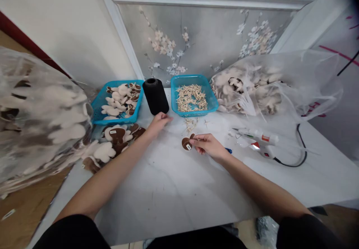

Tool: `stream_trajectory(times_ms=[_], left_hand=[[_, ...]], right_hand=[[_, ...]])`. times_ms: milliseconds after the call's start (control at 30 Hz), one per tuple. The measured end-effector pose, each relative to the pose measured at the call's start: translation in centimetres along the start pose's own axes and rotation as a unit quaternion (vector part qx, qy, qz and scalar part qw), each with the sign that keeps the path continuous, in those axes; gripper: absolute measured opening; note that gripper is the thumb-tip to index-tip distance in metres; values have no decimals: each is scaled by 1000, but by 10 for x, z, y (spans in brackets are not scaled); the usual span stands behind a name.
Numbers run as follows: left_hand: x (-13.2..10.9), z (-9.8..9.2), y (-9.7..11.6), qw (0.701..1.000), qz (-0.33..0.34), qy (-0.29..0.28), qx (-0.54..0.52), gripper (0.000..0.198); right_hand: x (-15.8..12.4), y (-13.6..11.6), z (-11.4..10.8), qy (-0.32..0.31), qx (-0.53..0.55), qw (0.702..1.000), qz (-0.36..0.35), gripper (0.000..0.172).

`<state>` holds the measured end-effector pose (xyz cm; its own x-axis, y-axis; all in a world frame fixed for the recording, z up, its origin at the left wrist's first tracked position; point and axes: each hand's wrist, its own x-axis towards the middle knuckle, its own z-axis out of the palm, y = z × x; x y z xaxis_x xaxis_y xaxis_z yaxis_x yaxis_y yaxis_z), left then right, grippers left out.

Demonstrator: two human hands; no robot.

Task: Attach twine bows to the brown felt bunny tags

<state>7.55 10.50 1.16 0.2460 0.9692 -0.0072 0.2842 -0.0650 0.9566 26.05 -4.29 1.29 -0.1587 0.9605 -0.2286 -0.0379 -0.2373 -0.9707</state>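
Observation:
My right hand point(209, 145) pinches a small brown plush piece point(186, 143) with a white label, just above the table. My left hand point(160, 123) is at the foot of a black thread cone point(156, 96), its thumb and fingers drawn together. Whatever may be between those fingertips is too small to make out. Short pale sticks point(191, 124) lie loose beyond my right hand. Behind them stands a blue basket point(214, 106) with many more such sticks.
At left, another blue basket point(97, 108) holds white and brown plush pieces. More plush pieces point(104, 151) lie beside my left forearm. Plastic bags of plush flank the table, one left point(42, 118), one right point(252, 88). A glue gun point(256, 136) with a black cord lies right.

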Motion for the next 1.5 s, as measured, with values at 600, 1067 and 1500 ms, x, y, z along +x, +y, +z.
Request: stream_trajectory(times_ms=[600, 1067, 1500], left_hand=[[-130, 22, 17, 983, -49, -163, -67, 24], [-136, 22, 9, 973, -134, -116, -147, 15], [-131, 0, 13, 944, 113, -306, 53, 6]], right_hand=[[-11, 5, 10, -58, 17, 998, -18, 33], [-29, 3, 20, 67, -417, 846, -326, 19], [-25, -16, 9, -9, -320, 928, -191, 13]])
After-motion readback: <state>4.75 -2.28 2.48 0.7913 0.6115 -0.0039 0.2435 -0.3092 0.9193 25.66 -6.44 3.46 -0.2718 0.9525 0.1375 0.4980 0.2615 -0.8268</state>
